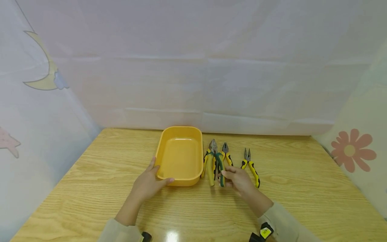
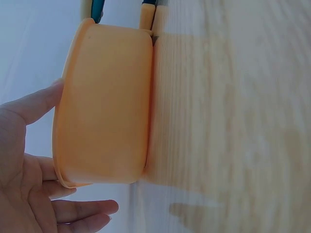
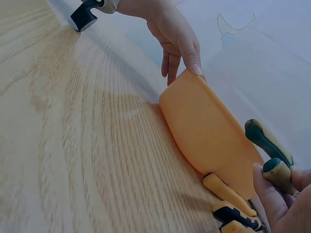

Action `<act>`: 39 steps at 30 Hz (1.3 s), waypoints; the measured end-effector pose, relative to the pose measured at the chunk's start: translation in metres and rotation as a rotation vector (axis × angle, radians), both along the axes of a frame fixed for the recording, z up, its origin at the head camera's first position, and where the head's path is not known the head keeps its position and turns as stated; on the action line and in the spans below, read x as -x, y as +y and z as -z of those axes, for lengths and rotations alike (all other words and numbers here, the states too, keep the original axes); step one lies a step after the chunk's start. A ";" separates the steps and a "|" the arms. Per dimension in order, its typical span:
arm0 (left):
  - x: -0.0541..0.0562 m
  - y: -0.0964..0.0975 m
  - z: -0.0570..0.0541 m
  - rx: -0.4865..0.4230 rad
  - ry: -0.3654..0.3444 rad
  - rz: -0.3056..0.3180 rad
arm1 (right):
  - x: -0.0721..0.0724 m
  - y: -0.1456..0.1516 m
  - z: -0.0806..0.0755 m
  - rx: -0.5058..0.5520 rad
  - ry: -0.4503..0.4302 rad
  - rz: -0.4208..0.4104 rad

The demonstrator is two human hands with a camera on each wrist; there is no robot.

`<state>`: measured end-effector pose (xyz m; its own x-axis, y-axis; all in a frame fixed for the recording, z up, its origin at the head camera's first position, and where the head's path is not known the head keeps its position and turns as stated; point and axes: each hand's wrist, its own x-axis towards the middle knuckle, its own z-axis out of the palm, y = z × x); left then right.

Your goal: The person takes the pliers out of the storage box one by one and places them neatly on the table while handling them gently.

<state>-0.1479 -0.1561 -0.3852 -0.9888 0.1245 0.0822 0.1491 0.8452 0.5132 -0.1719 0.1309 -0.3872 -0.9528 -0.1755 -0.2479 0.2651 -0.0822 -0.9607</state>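
Note:
A yellow rectangular plastic basin (image 1: 180, 158) stands on the wooden table with nothing inside. My left hand (image 1: 148, 183) holds its near left corner, thumb on the near rim and fingers along the left side. In the left wrist view the thumb presses the basin's rim (image 2: 62, 92). My right hand (image 1: 239, 179) pinches one handle of green-and-yellow pliers (image 1: 222, 171) between thumb and fingers. Their handles are spread and their metal head points away from me, just right of the basin. In the right wrist view both handle ends (image 3: 277, 172) show above other pliers' handles.
Yellow-and-black pliers (image 1: 206, 161) lie against the basin's right side, partly covered by the held pair. Another yellow-and-black pair (image 1: 225, 149) lies behind. Long-nose pliers (image 1: 248, 158) lie further right. A pale cloth (image 1: 205, 84) hangs behind the wooden table (image 1: 287, 188).

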 end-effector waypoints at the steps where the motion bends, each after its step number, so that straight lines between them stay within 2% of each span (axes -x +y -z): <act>1: 0.000 0.000 0.000 0.000 0.001 0.000 | 0.000 0.001 0.000 0.001 -0.001 0.004; 22: -0.001 0.001 0.000 -0.014 -0.008 -0.009 | -0.004 0.021 0.008 -0.052 0.006 0.029; 39: 0.000 0.000 0.001 -0.003 0.003 -0.004 | -0.004 0.041 0.012 0.003 -0.031 0.097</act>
<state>-0.1478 -0.1556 -0.3865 -0.9890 0.1204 0.0860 0.1476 0.8440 0.5156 -0.1678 0.1722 -0.3989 -0.9572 -0.0838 -0.2770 0.2853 -0.1118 -0.9519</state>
